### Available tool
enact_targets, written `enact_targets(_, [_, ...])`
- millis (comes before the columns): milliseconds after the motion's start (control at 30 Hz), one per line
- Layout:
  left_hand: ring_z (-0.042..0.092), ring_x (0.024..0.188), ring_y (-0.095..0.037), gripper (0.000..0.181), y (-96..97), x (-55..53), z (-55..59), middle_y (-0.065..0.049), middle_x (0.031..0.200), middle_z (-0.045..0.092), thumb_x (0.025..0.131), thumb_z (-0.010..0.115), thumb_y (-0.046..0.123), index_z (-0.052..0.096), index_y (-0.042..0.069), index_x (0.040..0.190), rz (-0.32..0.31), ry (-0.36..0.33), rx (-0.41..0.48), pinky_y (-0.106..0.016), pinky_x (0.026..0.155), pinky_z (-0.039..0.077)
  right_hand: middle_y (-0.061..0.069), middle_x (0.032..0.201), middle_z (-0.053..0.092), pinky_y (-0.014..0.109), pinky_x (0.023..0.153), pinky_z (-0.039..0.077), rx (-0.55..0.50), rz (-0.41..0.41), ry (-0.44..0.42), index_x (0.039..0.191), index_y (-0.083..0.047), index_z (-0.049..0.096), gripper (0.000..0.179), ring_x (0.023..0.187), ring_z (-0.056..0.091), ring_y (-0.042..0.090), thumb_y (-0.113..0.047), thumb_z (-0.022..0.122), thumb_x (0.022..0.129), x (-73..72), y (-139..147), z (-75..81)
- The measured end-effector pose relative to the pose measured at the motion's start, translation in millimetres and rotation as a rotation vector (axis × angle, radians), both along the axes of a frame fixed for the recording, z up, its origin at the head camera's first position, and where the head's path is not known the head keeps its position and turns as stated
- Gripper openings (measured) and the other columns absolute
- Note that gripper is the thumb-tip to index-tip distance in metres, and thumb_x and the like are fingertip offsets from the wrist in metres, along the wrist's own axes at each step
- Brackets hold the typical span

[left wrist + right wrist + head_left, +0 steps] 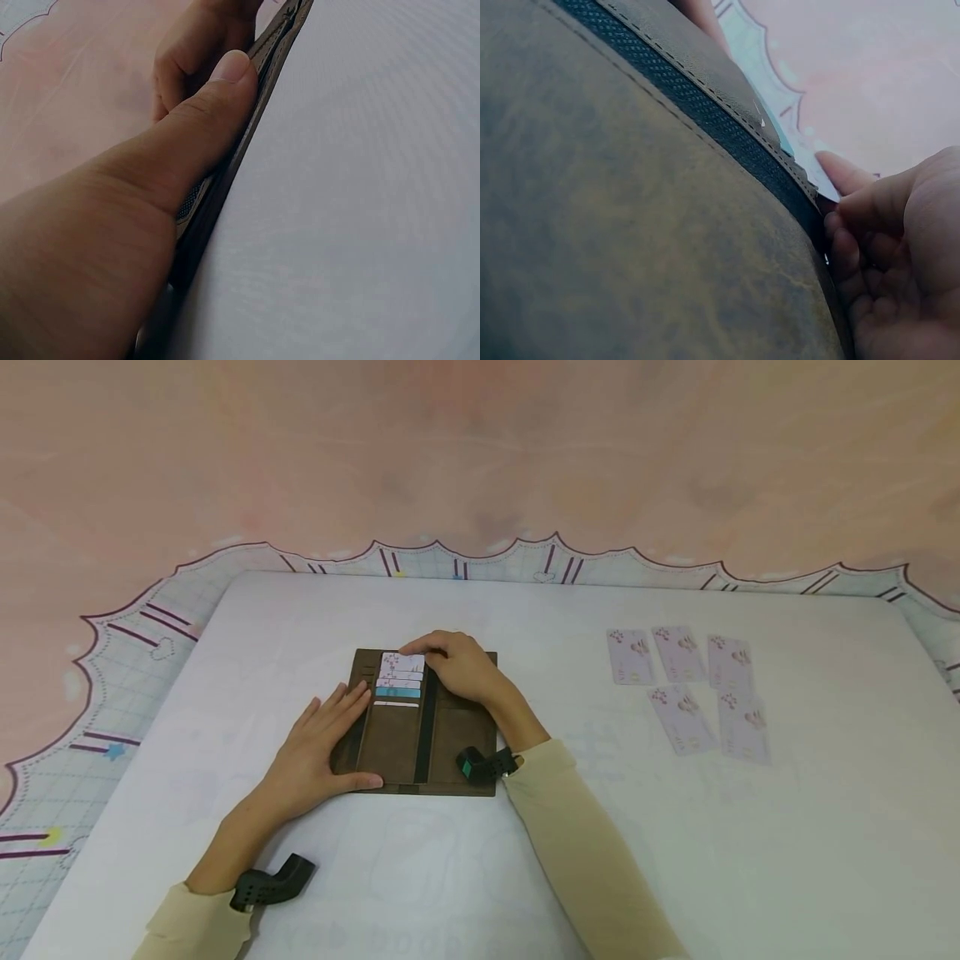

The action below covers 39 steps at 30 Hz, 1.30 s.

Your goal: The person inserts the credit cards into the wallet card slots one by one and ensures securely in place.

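White table (480, 877) before me; brown leather wallet (393, 743) lies open on it, left of middle. Left hand (318, 745) spread wide, resting on wallet's left side. Right hand (463, 668) pinches thin white flower-printed card (395, 664) at top of slots (396, 698). Five loose lilac rectangular cards (682, 718) lie rightward. Risk, I'd judge: tight slot bending card; slack left hand letting wallet skid.

Open brown wallet (393, 743) on a white table (420, 868).
The left hand (318, 750) rests on its left side, thumb spread wide; the right hand (461, 667) touches the top card (396, 663) in its slots. Five pale cards (679, 655) lie farther right.
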<state>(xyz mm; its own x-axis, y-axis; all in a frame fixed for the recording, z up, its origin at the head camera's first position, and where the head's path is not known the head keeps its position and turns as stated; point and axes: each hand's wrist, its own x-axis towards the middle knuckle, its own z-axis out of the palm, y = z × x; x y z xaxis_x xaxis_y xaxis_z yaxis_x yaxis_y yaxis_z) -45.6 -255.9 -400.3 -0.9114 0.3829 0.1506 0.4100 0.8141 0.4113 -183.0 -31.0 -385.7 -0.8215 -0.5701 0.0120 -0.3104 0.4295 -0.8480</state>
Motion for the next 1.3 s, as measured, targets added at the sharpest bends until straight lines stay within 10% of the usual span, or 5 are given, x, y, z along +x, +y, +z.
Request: enact_targets(1300, [0.012, 0.144, -0.032, 0.105, 0.5, 0.3, 0.0, -0.011, 0.156, 0.023, 0.070, 0.079, 0.052, 0.028, 0.009, 0.151, -0.014, 0.012, 0.007, -0.050, 0.115, 0.003, 0.002, 0.101, 0.055, 0.023, 0.081, 0.044, 0.048, 0.044, 0.120, 0.106, -0.013, 0.074, 0.038, 0.091, 0.053, 0.015, 0.000, 0.039, 0.100, 3.0, -3.0, -4.0])
